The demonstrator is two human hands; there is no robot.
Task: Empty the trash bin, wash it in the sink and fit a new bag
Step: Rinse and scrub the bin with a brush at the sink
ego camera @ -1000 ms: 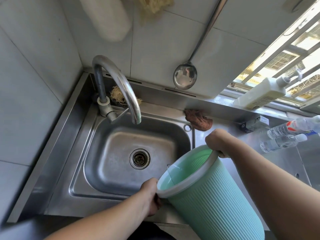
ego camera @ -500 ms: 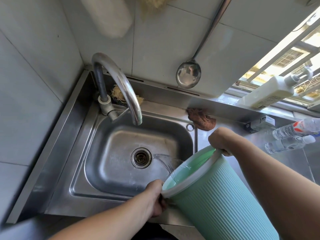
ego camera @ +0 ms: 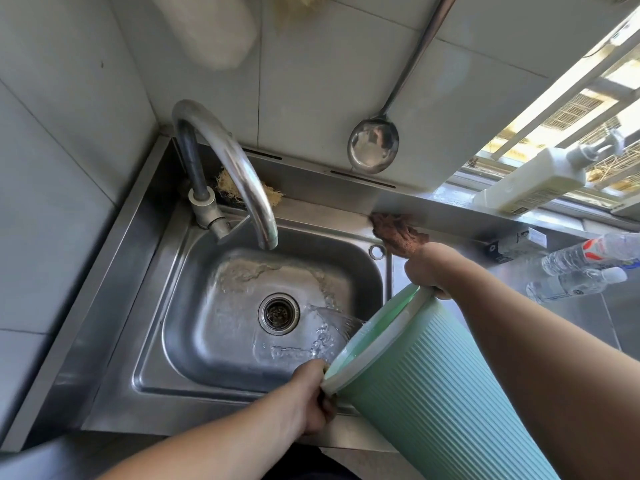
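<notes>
A ribbed mint-green trash bin (ego camera: 433,400) with a white rim is tilted over the right side of the steel sink (ego camera: 194,341), its mouth facing left. Water pours from the mouth into the basin and spreads toward the drain (ego camera: 278,313). My left hand (ego camera: 311,396) grips the near rim. My right hand (ego camera: 427,271) grips the far rim from above. No bag shows inside the bin. The curved tap (ego camera: 242,171) above the basin is not running.
A brown rag (ego camera: 398,233) lies on the sink's back right corner. A ladle (ego camera: 374,143) hangs on the tiled wall. A loofah scrubber (ego camera: 228,187) sits behind the tap. A white pump bottle (ego camera: 540,181) stands on the sill; two clear bottles (ego camera: 581,271) lie on the counter at right.
The bin has tipped further toward the sink and water has begun pouring out, now spreading across the basin. Both hands kept their grip on the rim.
</notes>
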